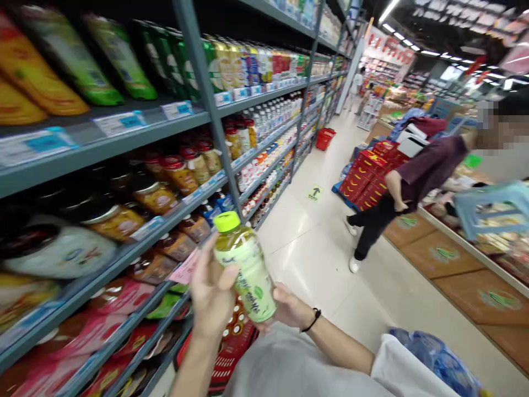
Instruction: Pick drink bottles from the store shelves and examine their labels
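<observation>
Lidded jars (181,175) on grey shelves (165,133)

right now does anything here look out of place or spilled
A red basket farther ahead sits on the floor beside the shelves with nobody next to it, which looks slightly out of place. No spill shows; the held bottle is capped.

So the left hand (212,303) has a green-capped bottle (253,281) gripped by its side, right hand (291,309) at the lower end. Red basket (225,364) underneath, shelves (200,66) of jars (182,173) on the left, someone in a maroon top (432,162) off right.
</observation>
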